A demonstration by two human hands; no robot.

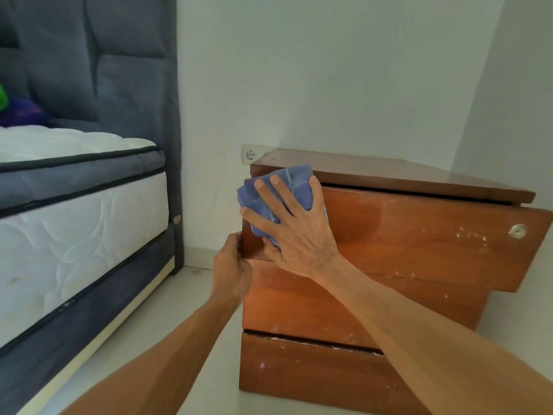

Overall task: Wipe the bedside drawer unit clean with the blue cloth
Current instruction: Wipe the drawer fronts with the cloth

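Drawer unit: brown wood, standing on the floor against the wall, just beside the bed. Its top drawer stands forward of the two fronts below it. White specks and scuffs show on the fronts, and a round lock sits near the right end of the top drawer.

Blue cloth: folded, lying flat against the left end of the top drawer front, reaching up to the edge of the top panel. It is directly under the right hand.

Right hand: fingers straight and spread wide, pressing the cloth against the drawer front. The thumb lies at the lower edge of the cloth.

Left hand: placed below and left of the cloth, at the lower left corner of the top drawer front. Its fingers are curled round that corner's side edge and grip it; the fingertips are hidden behind the edge. The two hands are close together, nearly touching.

A wall socket is mounted just behind the unit's rear left corner.
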